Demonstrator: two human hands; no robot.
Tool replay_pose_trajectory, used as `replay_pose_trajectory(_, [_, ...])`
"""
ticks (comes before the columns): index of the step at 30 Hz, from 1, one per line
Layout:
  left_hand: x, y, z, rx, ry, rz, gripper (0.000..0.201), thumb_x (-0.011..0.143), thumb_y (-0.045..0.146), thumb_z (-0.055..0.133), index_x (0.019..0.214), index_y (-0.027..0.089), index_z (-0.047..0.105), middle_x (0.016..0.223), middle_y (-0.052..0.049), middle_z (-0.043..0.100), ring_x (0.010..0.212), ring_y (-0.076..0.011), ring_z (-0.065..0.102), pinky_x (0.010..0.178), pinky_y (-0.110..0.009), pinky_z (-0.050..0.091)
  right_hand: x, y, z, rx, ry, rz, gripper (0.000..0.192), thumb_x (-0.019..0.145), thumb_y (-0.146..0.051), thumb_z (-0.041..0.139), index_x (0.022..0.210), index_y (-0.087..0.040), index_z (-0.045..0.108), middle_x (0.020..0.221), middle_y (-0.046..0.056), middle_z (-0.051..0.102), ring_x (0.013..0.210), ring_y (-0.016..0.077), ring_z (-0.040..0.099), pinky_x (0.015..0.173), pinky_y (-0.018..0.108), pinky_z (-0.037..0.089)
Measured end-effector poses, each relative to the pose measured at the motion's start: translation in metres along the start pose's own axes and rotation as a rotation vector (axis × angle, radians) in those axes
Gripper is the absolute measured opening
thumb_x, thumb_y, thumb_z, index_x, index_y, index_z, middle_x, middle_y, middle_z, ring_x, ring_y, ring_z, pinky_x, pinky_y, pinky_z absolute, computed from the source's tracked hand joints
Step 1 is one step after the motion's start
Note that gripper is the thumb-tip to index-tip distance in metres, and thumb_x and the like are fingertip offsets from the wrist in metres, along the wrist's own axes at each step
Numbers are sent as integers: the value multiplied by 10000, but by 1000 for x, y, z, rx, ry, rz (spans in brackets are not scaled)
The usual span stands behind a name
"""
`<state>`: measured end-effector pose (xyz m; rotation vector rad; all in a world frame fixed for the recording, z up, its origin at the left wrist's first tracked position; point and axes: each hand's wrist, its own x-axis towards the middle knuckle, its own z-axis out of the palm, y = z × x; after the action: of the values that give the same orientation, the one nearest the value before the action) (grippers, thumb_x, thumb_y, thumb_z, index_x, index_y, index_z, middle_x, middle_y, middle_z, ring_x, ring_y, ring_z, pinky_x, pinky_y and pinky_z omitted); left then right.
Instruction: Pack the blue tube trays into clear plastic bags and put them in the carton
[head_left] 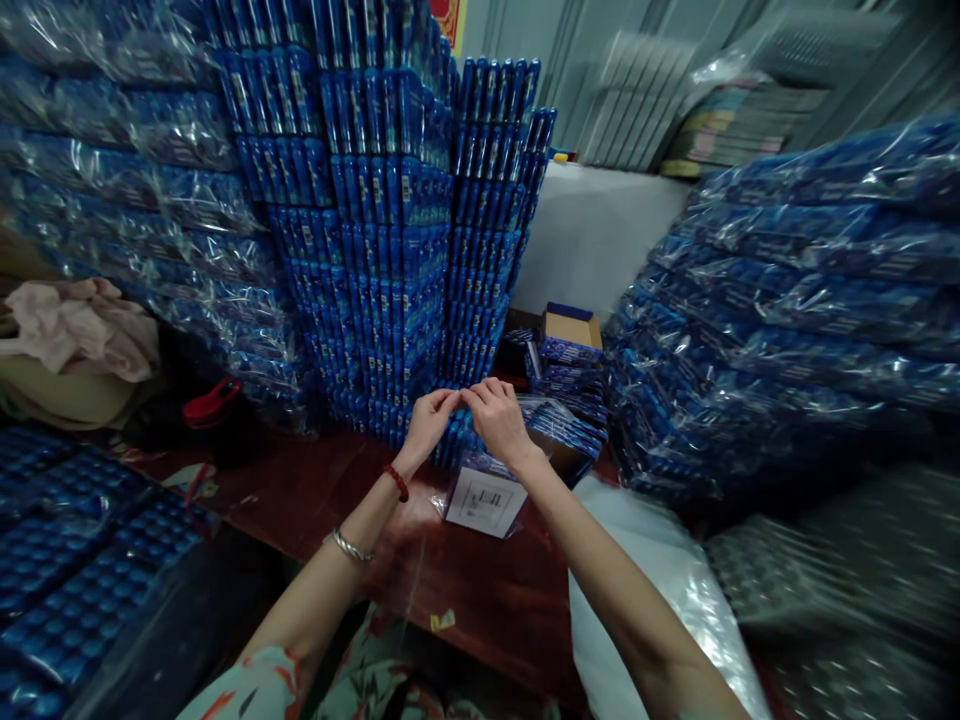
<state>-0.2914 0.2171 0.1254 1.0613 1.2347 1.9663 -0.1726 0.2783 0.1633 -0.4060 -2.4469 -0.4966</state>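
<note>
My left hand and my right hand meet at the fingertips, both closed in a pinch. Whatever is between their fingers is too small to make out. Just below them a small box with a white printed label faces me, with clear plastic film showing at its lower edges. It sits on a dark red table. Blue packs partly hidden by my hands lie behind the box. Right of my right hand is an open carton holding flat blue packs under clear film.
Tall stacks of blue packs rise behind my hands. Film-wrapped blue bundles stand at left and right. An open cardboard box is at the back. A red-handled tool and pink cloth lie left; a white sheet lies right.
</note>
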Motion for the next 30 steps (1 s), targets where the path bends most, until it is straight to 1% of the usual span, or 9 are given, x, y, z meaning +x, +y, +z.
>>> replay_pose_trajectory(5, [-4,-7,-3,198,-6,99,147,720,281,628,736,146,682,725,-20,688,716,-144,608,707,-242,457,1,-6,-9,23,-102,-27,181,888,-146,442,840,-153,616,797,73,635,835,216,469,726,339,308])
replay_pose_trajectory(9, [-10,-8,0,233,-19,98,119,727,252,612,698,158,679,690,-10,685,686,-144,603,690,-244,449,1,-2,-2,91,-57,89,196,868,-147,440,808,-143,627,779,86,645,815,215,503,707,327,343])
replay_pose_trajectory(12, [-18,-1,1,189,-40,71,135,744,270,620,678,161,663,659,-9,689,680,-150,625,725,-260,462,0,40,-10,213,234,393,215,861,-168,438,797,-141,642,790,88,656,798,204,540,721,319,391])
replay_pose_trajectory(15, [-25,6,-1,107,45,42,179,770,306,613,685,154,654,669,-19,701,705,-151,643,784,-275,463,-11,91,-43,393,724,787,233,876,-253,449,808,-146,644,768,53,660,726,175,578,713,316,436])
replay_pose_trajectory(17, [-27,8,-3,57,66,8,202,765,338,629,715,146,662,695,-33,711,727,-159,655,802,-289,466,-24,102,-68,514,873,826,245,891,-298,450,877,-147,643,770,37,662,709,165,601,715,318,460])
replay_pose_trajectory(20, [-28,8,0,-4,47,-43,235,751,369,650,745,135,673,737,-52,721,762,-176,666,812,-306,476,-41,68,-90,542,595,551,209,895,-303,494,954,-183,655,864,38,681,808,166,614,775,322,463])
replay_pose_trajectory(24, [-29,4,8,-16,43,-39,233,752,364,650,761,134,688,742,-48,719,756,-168,660,798,-295,488,-43,-2,-69,272,262,129,186,892,-243,523,1021,-180,640,918,47,683,876,182,549,783,320,419])
replay_pose_trajectory(26, [-29,2,8,3,40,-3,223,758,353,639,766,136,694,740,-42,715,742,-161,652,779,-282,493,-35,-17,-50,124,197,56,199,901,-234,502,1037,-158,625,920,56,675,894,198,516,775,330,384])
replay_pose_trajectory(30, [-28,2,1,101,26,57,210,785,326,602,783,142,705,765,-34,713,747,-154,640,758,-263,489,-16,-18,-26,-23,68,-29,134,892,-188,498,941,-145,614,865,55,646,862,213,477,756,336,327])
